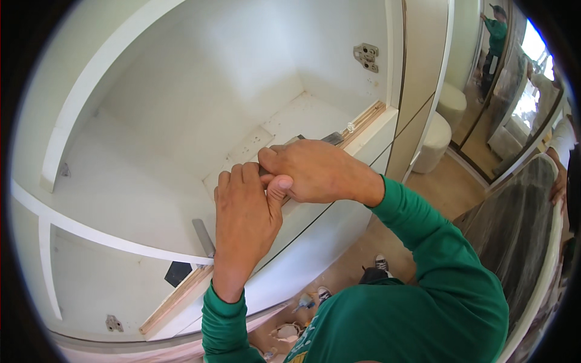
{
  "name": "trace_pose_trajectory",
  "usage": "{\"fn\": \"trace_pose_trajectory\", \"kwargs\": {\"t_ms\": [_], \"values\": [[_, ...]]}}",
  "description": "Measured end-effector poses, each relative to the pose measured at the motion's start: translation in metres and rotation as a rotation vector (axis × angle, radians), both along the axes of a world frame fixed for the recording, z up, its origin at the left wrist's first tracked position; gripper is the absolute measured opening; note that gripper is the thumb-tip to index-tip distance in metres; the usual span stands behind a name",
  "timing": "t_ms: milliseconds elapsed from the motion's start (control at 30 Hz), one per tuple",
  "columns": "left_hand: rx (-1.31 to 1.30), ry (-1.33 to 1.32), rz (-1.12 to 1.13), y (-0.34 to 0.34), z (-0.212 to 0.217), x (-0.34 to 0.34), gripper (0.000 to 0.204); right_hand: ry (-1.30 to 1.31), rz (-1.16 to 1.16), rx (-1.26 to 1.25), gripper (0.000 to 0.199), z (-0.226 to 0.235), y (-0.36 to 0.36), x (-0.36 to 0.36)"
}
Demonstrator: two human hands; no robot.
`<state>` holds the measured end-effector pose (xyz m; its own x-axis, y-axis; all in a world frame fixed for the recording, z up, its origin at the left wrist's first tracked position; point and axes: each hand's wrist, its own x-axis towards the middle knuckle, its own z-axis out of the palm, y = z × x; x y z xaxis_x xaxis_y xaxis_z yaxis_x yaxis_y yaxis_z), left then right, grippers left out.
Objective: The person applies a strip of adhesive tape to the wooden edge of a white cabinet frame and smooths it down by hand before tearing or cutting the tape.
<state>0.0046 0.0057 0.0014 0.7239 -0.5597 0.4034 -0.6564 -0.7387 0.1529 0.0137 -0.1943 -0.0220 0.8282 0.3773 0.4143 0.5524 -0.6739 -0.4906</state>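
We see a flat grey metal strip point(331, 138) lying along the front edge of the white cabinet point(181, 91), its ends showing beyond our hands. Our right hand point(308, 170) is clenched over its middle; our left hand point(245, 212) presses alongside, fingers curled, touching the right thumb. A metal hinge plate point(367, 57) sits on the cabinet's side wall.

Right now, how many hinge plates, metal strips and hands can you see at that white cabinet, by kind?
Metal hinge mounting plates: 2, upper and lower
Grey metal strips on the front edge: 2, near the hands and lower down
Hands on the edge: 2, left hand and right hand
Total: 6
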Motion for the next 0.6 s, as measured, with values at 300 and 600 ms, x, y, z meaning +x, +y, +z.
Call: {"fn": "trace_pose_trajectory", "kwargs": {"t_ms": [300, 600], "values": [[-0.033, 0.028, -0.090, 0.000, -0.001, 0.016, 0.063, -0.013, -0.075, 0.027, 0.041, -0.004, 0.001, 0.000], [-0.042, -0.020, -0.001, 0.002, 0.001, -0.007, 0.056, 0.082, 0.024, -0.027, 0.038, 0.008, 0.002, -0.002]]}}
